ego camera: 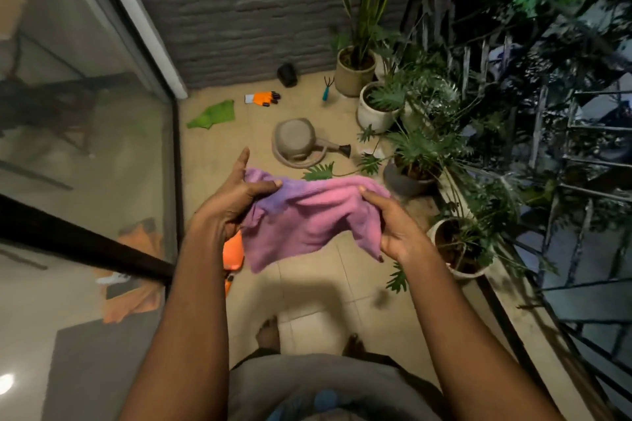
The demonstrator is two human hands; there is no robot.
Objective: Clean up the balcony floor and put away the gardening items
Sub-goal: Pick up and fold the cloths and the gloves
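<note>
A pink and purple cloth (307, 219) is stretched between my two hands above the tiled balcony floor (307, 290). My left hand (236, 202) pinches its left edge and my right hand (393, 222) grips its right corner. Farther off on the floor lie a beige watering can (301, 142) on its side, a green cloth (213, 114), an orange glove (263, 98) with black fingertips, a small teal-handled hand rake (327, 88) and a black pot (287, 74). Something orange (234, 255) shows under the pink cloth.
Potted plants (376, 106) line the right side along a metal railing (564, 181). A glass sliding door (85, 113) runs along the left. A grey brick wall (239, 3) closes the far end. My bare feet (268, 331) stand on the tiles.
</note>
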